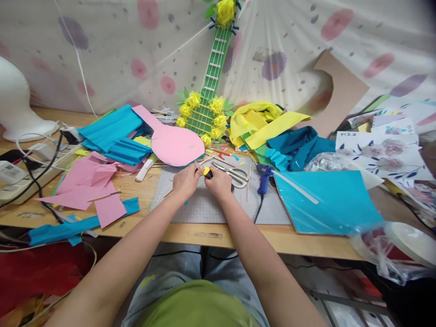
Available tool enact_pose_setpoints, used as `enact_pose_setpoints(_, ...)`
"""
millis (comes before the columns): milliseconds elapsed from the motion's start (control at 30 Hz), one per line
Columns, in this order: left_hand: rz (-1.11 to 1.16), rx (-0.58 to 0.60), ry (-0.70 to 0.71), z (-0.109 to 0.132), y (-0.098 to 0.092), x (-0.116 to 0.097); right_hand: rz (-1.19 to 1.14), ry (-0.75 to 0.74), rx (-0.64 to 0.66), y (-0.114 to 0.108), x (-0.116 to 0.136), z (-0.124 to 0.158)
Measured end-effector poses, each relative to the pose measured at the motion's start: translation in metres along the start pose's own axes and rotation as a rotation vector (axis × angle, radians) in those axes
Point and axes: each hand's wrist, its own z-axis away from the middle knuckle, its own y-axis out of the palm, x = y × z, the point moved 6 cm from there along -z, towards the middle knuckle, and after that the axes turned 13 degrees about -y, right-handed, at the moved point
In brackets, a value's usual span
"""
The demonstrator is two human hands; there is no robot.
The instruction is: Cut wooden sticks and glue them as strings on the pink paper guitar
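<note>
Both my hands meet over a grey cutting mat (204, 206) in the middle of the wooden table (218, 236). My right hand (220, 184) is closed round a small tool with a yellow and black handle (206, 171). My left hand (185, 180) is closed beside it, pinching something small at the tool's tip that I cannot make out. Scissors (235, 174) lie just right of my hands. A pink guitar-shaped paper cutout (172, 143) lies just behind them.
A green paper guitar with yellow flowers (207, 109) leans on the back curtain. Blue, pink and yellow paper scraps cover the table. A blue glue gun (263, 178) and a blue sheet (327, 200) lie right. A power strip (20, 175) sits left.
</note>
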Motion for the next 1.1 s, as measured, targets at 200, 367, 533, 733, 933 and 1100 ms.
enact_pose_setpoints(200, 0.141, 0.004, 0.088, -0.0058, 0.0001, -0.0010, -0.014, -0.012, 0.035, 0.0014, -0.0026, -0.0040)
enact_pose_setpoints(367, 0.167, 0.021, 0.116, -0.0042, -0.0022, 0.0009, -0.030, -0.038, 0.069, -0.0002, -0.0031, -0.0033)
enact_pose_setpoints(533, 0.182, 0.025, 0.113, -0.0017, -0.0032, -0.0020, -0.050, -0.054, 0.062, -0.0021, -0.0030, -0.0030)
enact_pose_setpoints(733, 0.160, 0.020, 0.111, -0.0042, -0.0010, -0.0027, -0.069, -0.072, 0.079, -0.0001, -0.0049, -0.0059)
enact_pose_setpoints(933, 0.099, 0.008, 0.106, -0.0038, 0.0024, -0.0039, -0.080, -0.050, 0.109, 0.0011, -0.0067, -0.0056)
enact_pose_setpoints(1100, 0.108, 0.009, 0.119, -0.0049, 0.0032, -0.0050, -0.079, -0.057, 0.113, 0.0016, -0.0077, -0.0057)
